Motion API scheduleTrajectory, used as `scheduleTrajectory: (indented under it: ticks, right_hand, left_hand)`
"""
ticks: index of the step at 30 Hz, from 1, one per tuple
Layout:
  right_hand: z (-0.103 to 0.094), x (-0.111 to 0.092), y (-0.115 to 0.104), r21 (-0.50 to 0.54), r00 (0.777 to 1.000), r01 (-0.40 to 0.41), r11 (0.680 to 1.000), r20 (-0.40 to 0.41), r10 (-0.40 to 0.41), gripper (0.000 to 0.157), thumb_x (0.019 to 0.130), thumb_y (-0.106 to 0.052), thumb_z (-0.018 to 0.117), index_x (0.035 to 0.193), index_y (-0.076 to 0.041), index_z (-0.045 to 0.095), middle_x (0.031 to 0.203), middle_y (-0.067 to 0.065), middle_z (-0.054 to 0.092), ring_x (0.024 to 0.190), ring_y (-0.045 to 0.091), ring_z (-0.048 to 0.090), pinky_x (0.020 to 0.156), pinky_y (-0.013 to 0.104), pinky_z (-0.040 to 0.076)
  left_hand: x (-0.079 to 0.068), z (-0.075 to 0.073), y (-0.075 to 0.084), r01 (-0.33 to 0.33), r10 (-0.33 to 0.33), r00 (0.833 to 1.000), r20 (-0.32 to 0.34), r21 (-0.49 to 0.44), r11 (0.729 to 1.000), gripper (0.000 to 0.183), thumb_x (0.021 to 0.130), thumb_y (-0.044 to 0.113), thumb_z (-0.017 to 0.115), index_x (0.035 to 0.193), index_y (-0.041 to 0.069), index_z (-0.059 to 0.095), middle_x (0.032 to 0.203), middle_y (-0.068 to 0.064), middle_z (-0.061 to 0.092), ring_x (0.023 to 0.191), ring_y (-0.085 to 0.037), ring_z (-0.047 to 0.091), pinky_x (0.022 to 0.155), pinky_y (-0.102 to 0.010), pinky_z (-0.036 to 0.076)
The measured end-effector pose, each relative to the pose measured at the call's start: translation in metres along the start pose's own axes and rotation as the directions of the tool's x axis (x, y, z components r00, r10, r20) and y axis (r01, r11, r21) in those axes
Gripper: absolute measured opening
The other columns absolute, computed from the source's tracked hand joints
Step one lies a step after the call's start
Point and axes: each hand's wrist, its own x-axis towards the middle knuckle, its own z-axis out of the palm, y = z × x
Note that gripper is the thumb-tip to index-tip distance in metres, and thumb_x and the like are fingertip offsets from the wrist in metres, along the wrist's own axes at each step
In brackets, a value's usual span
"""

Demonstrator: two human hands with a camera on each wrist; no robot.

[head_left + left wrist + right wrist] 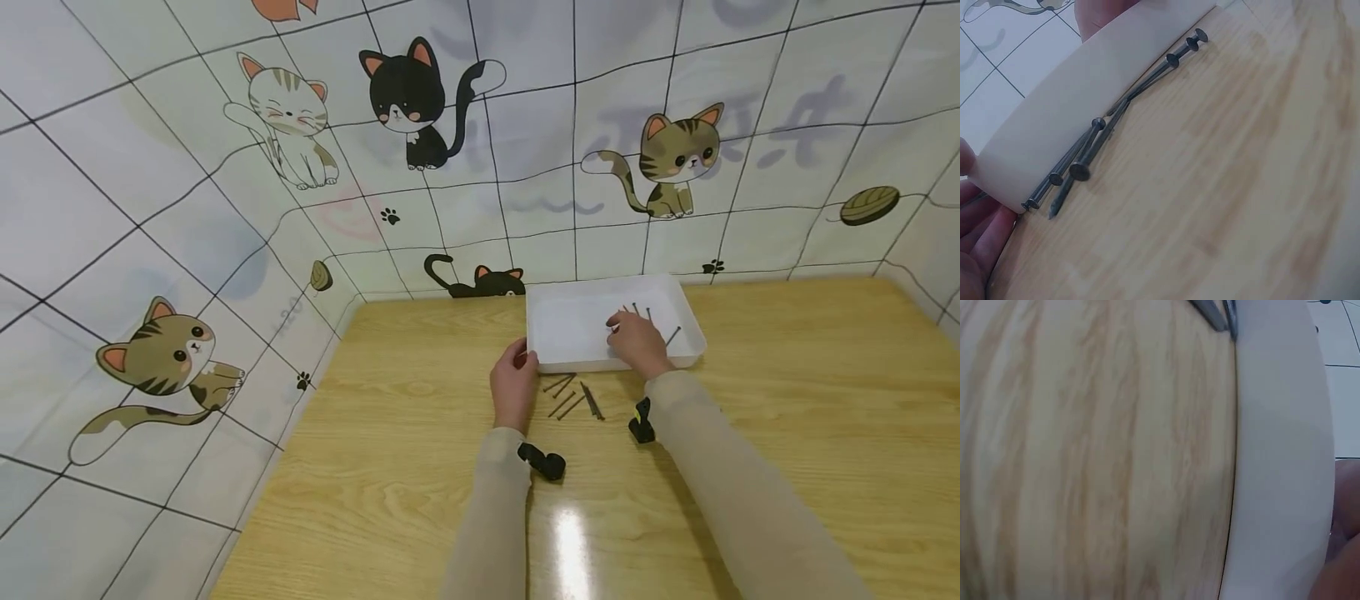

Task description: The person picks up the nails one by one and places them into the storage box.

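A shallow white tray (pixel 570 329) lies on the table. My left hand (pixel 514 385) holds its near left corner, the thumb at the rim and the fingers low against the outside wall. Over the tray's right half, my right hand (pixel 639 343) reaches in with bent fingers close to several nails (pixel 649 314); I cannot tell whether it pinches one. Another nail (pixel 673 336) lies apart at the tray's right. In front of the tray, several dark nails (pixel 566 405) lie loosely on the wood, also seen as crossed nails (pixel 1088 147) in the left wrist view.
The wood-grain table (pixel 405 467) runs out to both sides of the tray. Behind it stands a wall covering (pixel 540 167) with a grid and cartoon cats, close to the tray's far edge. Another covered wall (pixel 150 250) borders the table's left side.
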Motion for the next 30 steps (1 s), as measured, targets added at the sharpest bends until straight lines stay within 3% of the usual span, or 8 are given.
scheduleTrajectory:
  ticks: [8,14,21,30]
  right_hand:
    - [0.0044,0.0012,0.0062,-0.076,0.999,0.037,0.996,-0.013,-0.038,0.032,0.086,-0.005,0.048,0.116,0.002,0.054,0.106,0.020,0.058,0.090,0.033,0.055,0.064,0.040,0.044]
    - [0.0041,0.0002,0.0050,-0.087,0.999,0.044,0.995,-0.022,-0.046,0.032,0.087,-0.002,0.043,0.117,0.004,0.053,0.113,0.023,0.054,0.097,0.036,0.052,0.067,0.042,0.044]
    - [0.0026,-0.0006,0.0024,-0.128,0.996,0.064,0.990,-0.045,-0.070,0.030,0.087,0.001,0.040,0.113,0.007,0.055,0.114,0.026,0.053,0.105,0.041,0.046,0.078,0.049,0.043]
    - [0.0032,-0.0016,0.0053,-0.099,0.994,0.077,0.992,-0.065,-0.084,0.030,0.086,0.000,0.044,0.112,0.007,0.055,0.111,0.026,0.053,0.099,0.040,0.048,0.072,0.047,0.043]
  left_hand:
    - [-0.0018,0.0021,-0.0020,-0.001,0.001,1.000,-0.007,0.013,1.000,0.033,0.086,0.030,0.056,0.117,0.020,0.060,0.103,0.007,0.061,0.089,-0.006,0.056,0.074,-0.029,0.047]
    - [-0.0013,0.0019,-0.0017,-0.009,0.009,1.000,-0.012,0.017,1.000,0.033,0.086,0.029,0.056,0.117,0.019,0.060,0.105,0.005,0.061,0.089,-0.006,0.056,0.075,-0.029,0.047]
    - [-0.0016,0.0027,-0.0010,-0.017,0.017,1.000,-0.016,0.019,1.000,0.032,0.086,0.027,0.057,0.116,0.018,0.061,0.103,0.005,0.062,0.089,-0.007,0.056,0.075,-0.030,0.047]
    - [-0.0021,0.0021,-0.0005,-0.022,0.022,1.000,-0.012,0.016,1.000,0.033,0.086,0.028,0.056,0.117,0.019,0.060,0.107,0.007,0.061,0.090,-0.006,0.056,0.077,-0.030,0.046]
